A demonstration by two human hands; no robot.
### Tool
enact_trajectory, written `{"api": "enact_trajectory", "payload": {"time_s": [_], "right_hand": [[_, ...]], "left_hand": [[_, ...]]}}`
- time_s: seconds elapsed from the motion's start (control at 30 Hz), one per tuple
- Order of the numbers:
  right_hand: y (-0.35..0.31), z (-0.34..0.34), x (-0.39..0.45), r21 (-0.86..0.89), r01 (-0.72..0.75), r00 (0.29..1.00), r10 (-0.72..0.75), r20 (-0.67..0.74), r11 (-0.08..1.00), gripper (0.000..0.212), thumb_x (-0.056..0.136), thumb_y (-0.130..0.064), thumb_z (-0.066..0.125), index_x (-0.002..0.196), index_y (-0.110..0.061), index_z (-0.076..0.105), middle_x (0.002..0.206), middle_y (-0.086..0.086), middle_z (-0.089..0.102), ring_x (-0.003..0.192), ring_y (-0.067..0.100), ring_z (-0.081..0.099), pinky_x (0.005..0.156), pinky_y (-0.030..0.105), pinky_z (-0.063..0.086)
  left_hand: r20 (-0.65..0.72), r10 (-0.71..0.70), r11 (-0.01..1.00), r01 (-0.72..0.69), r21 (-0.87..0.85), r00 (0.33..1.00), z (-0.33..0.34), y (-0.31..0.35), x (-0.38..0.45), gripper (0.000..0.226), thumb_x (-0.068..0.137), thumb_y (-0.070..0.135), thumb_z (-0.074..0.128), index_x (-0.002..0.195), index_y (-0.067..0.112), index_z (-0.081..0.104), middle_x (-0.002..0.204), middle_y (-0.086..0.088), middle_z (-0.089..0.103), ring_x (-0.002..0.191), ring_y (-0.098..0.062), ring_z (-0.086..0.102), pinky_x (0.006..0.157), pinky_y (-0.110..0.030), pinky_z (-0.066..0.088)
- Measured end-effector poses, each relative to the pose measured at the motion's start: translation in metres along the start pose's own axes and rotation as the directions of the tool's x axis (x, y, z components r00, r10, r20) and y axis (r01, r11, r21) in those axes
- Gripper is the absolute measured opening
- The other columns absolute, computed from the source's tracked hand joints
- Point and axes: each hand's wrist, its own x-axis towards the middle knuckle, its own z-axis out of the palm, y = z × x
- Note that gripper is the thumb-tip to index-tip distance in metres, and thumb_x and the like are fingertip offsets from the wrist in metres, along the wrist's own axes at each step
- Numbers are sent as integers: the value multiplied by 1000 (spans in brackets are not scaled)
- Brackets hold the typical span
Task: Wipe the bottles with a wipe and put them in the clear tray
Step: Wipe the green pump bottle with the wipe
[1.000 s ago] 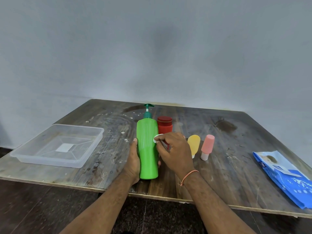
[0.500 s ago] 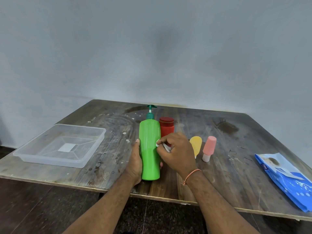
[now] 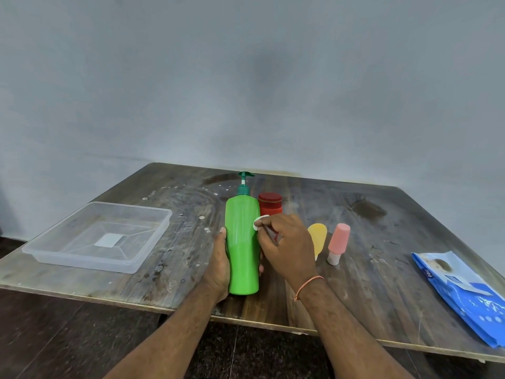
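One clear tray (image 3: 54, 248) at nine o'clock; we see no bottles inside. Left hand (image 3: 218, 265) grips green bottle (image 3: 242, 242) near surface (image 3: 382, 228) edge; right hand (image 3: 287, 247) pinches wipe (image 3: 257, 223).

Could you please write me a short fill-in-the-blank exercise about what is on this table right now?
1. The left hand holds the ____ pump bottle upright.
2. The right hand presses a white ____ against that bottle.
3. The clear tray holds ____ bottles.
4. The blue packet lies at the table's ____ edge.

Missing words: green; wipe; no; right
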Motion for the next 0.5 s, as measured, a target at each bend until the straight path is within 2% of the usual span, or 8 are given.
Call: {"api": "enact_trajectory", "payload": {"time_s": [0.07, 0.17, 0.23, 0.33, 0.4, 0.5], "right_hand": [[-1, -1, -1, 27, 39, 999, -39, 14, 999, 12, 90, -25, 73, 98, -29, 81, 102, -19, 76, 102, 9, 65, 91, 35, 52], [0, -3, -1, -9, 27, 999, -26, 27, 1000, 8, 85, -29, 73, 90, -30, 80, 91, -19, 74, 94, 9, 61, 80, 36, 53], [1, -3, 0, -55, -9, 1000, 10, 8, 998, 12, 86, -33, 68, 92, -29, 79, 91, -17, 73, 92, 11, 59, 77, 38, 54], [0, 0, 3, -49, -22, 1000, 22, 2, 999, 16, 93, -34, 66, 102, -30, 79, 102, -17, 75, 99, 12, 61, 85, 38, 54], [0, 1, 1, -10, 16, 1000, -16, 14, 1000, 14, 92, -29, 70, 101, -30, 81, 103, -19, 76, 101, 10, 64, 88, 37, 53], [-1, -1, 0, -15, 11, 1000, -11, 16, 1000, 11, 87, -30, 71, 92, -29, 81, 93, -18, 75, 95, 10, 61, 81, 38, 54]], "left_hand": [[4, 16, 1000, -16, 12, 1000, 0, -1, 0, 86, 101, 69, 24, 117, 0, 73, 95, -35, 66, 63, -38, 66, 60, -40, 58], [9, 18, 999, -18, 35, 1000, 2, 0, -1, 87, 102, 68, 23, 121, -2, 71, 93, -35, 65, 63, -37, 65, 59, -40, 58], [9, 12, 999, -13, 52, 1000, 1, 0, -1, 87, 102, 68, 22, 117, -1, 73, 93, -35, 65, 63, -37, 65, 60, -39, 58], [15, 17, 999, -17, 33, 1000, -3, -1, -1, 89, 101, 71, 25, 119, -2, 72, 96, -35, 64, 66, -37, 66, 62, -40, 58], [3, 28, 999, -28, 21, 1000, -4, -2, 0, 88, 101, 71, 25, 121, -2, 70, 96, -35, 65, 65, -37, 66, 61, -40, 58], [-11, 23, 999, -23, 29, 1000, -1, -1, 0, 88, 100, 70, 26, 123, -3, 69, 94, -35, 65, 64, -37, 65, 60, -40, 58]]}}
